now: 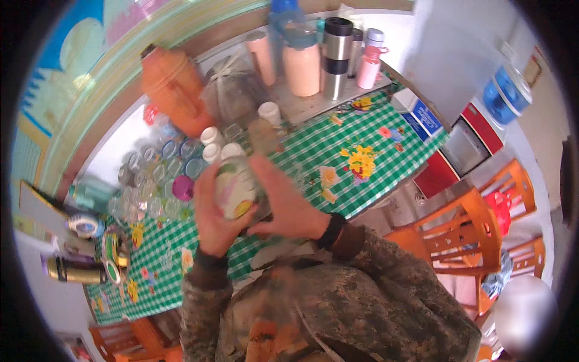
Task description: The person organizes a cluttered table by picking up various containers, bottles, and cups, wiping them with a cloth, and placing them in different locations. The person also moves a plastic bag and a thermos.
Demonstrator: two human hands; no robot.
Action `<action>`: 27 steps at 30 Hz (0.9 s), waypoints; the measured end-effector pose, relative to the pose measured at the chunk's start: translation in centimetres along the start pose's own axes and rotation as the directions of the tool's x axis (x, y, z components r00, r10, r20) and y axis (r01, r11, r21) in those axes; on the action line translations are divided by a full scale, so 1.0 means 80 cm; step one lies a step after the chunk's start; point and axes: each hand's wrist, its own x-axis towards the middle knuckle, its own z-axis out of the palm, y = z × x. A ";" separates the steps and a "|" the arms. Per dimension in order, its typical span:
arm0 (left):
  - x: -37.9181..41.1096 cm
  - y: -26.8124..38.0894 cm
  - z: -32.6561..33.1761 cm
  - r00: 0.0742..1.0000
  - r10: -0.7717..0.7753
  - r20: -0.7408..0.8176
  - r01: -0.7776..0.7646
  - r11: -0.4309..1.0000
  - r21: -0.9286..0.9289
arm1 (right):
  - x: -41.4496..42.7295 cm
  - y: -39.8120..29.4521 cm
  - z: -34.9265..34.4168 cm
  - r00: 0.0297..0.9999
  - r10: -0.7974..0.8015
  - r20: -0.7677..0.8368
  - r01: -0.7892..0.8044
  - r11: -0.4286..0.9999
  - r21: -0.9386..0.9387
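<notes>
A glass jar [235, 188] with a pale printed label is held up in front of my body, above the table. My left hand [219, 210] wraps around its left side, the thumb across the lower label. On the other side, my right hand [289, 208] curves around the jar with fingers and thumb spread apart. Motion blurs the right fingers and the jar's edge there. Just beyond the hands stand several white-capped bottles [211, 144] and a blurred brownish round thing [263, 135], too unclear to name. A magenta lid [183, 188] lies left of my left hand.
Several glass jars [158, 174] crowd the left of the green checked tablecloth [298, 158]. An orange jug [176, 86], a peach pitcher [301, 68] and a steel tumbler [337, 59] stand behind. Wooden chairs [466, 231] are at right. A blurred pale shape [524, 316] is lower right.
</notes>
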 end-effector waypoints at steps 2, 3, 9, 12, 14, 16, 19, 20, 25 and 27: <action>0.017 0.011 0.030 0.999 -0.041 -0.007 0.040 0.989 -0.142 | -0.002 0.013 -0.019 0.998 0.053 -0.020 -0.053 0.998 -0.024; 0.024 0.013 0.043 0.999 -0.041 -0.001 0.040 0.974 -0.222 | -0.002 0.018 -0.029 0.995 0.083 -0.048 -0.086 0.995 -0.049; 0.032 0.001 0.104 0.970 -0.099 0.220 0.200 0.841 -0.502 | -0.030 0.063 -0.048 0.975 0.212 -0.064 -0.218 0.968 -0.125; 0.030 -0.010 0.133 0.948 -0.013 0.318 0.206 0.787 -0.582 | -0.051 0.081 -0.060 0.959 0.271 -0.086 -0.281 0.949 -0.141; 0.028 -0.007 0.134 0.944 -0.004 0.331 0.220 0.755 -0.618 | -0.057 0.084 -0.062 0.941 0.320 -0.111 -0.331 0.939 -0.093; 0.023 -0.010 0.139 0.936 0.007 0.353 0.246 0.704 -0.666 | -0.054 0.083 -0.062 0.938 0.296 -0.180 -0.323 0.935 -0.147; 0.018 -0.004 0.140 0.924 -0.033 0.381 0.310 0.650 -0.694 | -0.035 0.085 -0.060 0.959 0.172 -0.227 -0.205 0.970 -0.131; 0.018 0.004 0.136 0.913 -0.076 0.402 0.351 0.649 -0.675 | -0.034 0.084 -0.061 0.967 0.113 -0.230 -0.141 0.984 -0.108; -0.005 -0.021 0.106 0.900 -0.118 0.420 0.309 0.851 -0.424 | -0.029 0.073 -0.069 0.980 0.121 -0.156 -0.153 0.965 -0.212; -0.023 -0.040 0.086 0.890 -0.179 0.420 0.342 0.870 -0.355 | -0.031 0.078 -0.072 0.967 0.135 -0.217 -0.178 0.965 -0.193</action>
